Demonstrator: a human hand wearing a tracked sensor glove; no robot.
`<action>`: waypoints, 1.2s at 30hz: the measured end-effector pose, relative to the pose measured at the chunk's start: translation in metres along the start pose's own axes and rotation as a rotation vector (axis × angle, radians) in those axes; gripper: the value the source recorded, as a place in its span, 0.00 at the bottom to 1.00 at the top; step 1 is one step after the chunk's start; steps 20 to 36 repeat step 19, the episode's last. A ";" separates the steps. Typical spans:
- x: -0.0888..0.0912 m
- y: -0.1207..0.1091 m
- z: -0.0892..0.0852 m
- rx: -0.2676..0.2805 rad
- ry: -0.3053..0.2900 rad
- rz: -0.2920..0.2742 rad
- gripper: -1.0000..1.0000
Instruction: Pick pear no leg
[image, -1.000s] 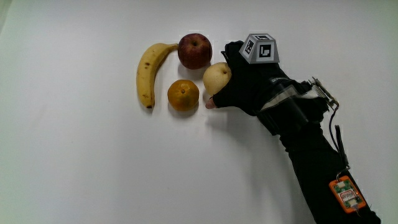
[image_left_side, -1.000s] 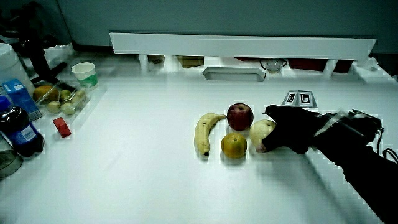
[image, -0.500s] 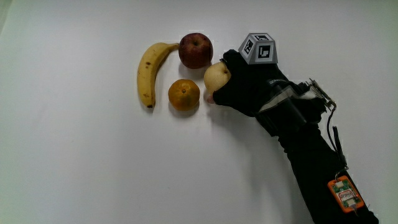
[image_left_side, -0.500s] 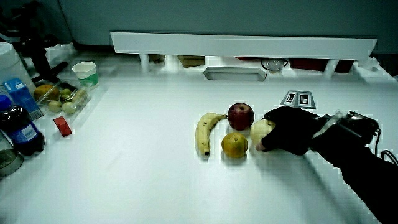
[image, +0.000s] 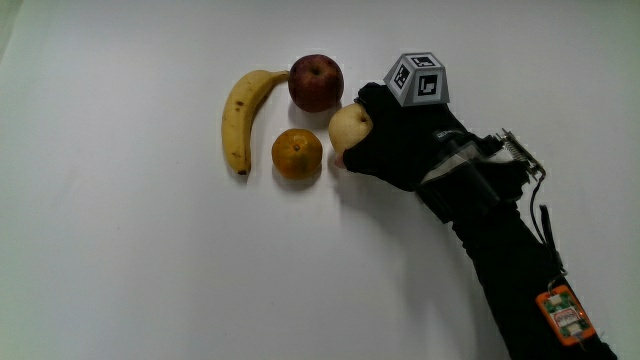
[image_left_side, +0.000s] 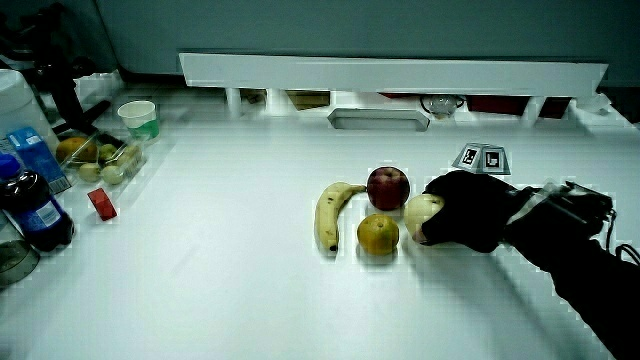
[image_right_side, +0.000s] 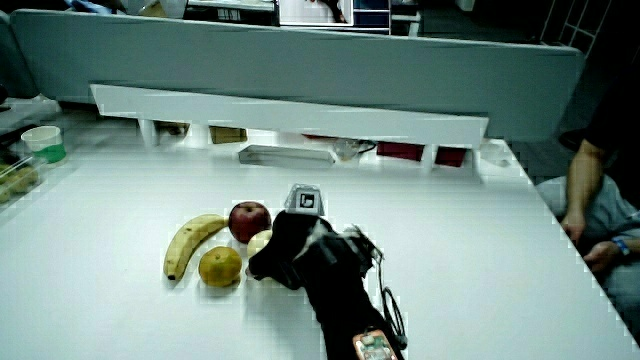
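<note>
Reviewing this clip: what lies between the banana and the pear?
The orange lies between the banana and the pear, slightly nearer the person; the apple sits farther off. The main view shows it best.

The main view looked straight down on the table (image: 120, 270) from close above. Both side views looked forward and down across it toward the low partition (image_left_side: 390, 72), from farther off. All three shared the banana (image: 237, 115), apple (image: 316, 82), orange (image: 297, 154), pear (image: 348, 128) and hand (image: 395, 145).

Table (image: 120, 260) — banana (image: 238, 118), apple (image: 316, 82), orange (image: 297, 154)
</note>
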 end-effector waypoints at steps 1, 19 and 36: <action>-0.001 -0.004 0.004 0.012 -0.007 -0.003 1.00; -0.035 -0.094 0.038 0.103 -0.104 0.163 1.00; -0.035 -0.094 0.038 0.103 -0.104 0.163 1.00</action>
